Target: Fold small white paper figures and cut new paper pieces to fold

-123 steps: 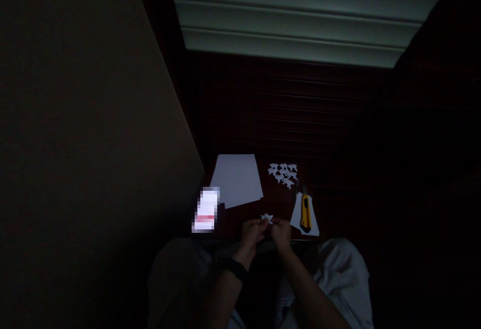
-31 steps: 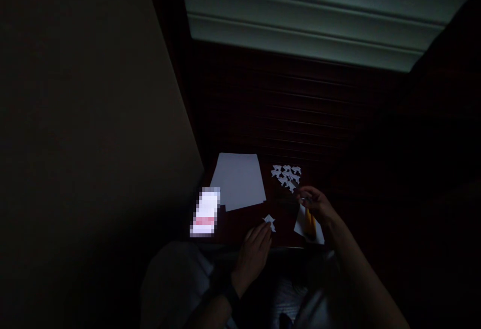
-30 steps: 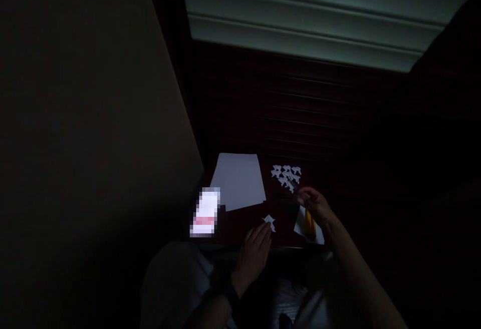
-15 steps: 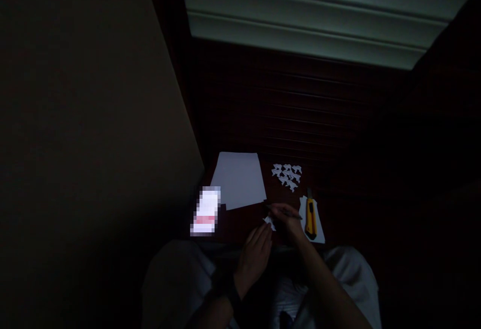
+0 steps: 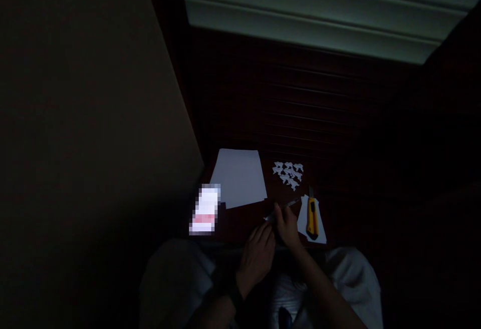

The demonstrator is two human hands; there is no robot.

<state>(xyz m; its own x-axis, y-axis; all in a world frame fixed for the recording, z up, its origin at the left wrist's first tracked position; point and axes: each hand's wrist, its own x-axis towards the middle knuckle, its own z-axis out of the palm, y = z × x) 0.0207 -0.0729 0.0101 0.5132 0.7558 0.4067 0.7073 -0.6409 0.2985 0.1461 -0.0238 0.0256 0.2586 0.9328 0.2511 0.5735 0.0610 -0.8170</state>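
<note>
My right hand (image 5: 287, 226) is closed around a thin, pen-like stick (image 5: 291, 203), whose far end points to the upper right. The dim light hides its exact kind. Close by, my left hand (image 5: 258, 251) lies flat with its fingers stretched forward. Their tips are beside a small white paper piece (image 5: 268, 218), mostly hidden behind my hands. Beyond my right hand rests a cluster of small cut or folded paper shapes (image 5: 288, 174). A yellow utility knife (image 5: 311, 219) with its blade out lies on white paper (image 5: 302, 221) to the right.
A stack of white sheets (image 5: 240, 176) lies at the back left of the small dark table (image 5: 240, 224). In front of it is a lit, blurred-out phone-like screen (image 5: 206, 209). A wall (image 5: 93, 118) rises at left, and slatted panels (image 5: 319, 18) stand behind.
The stick has swung in my right hand, its end now pointing up and right. My right hand has turned and covers more of the small paper. My left hand has shifted slightly right.
</note>
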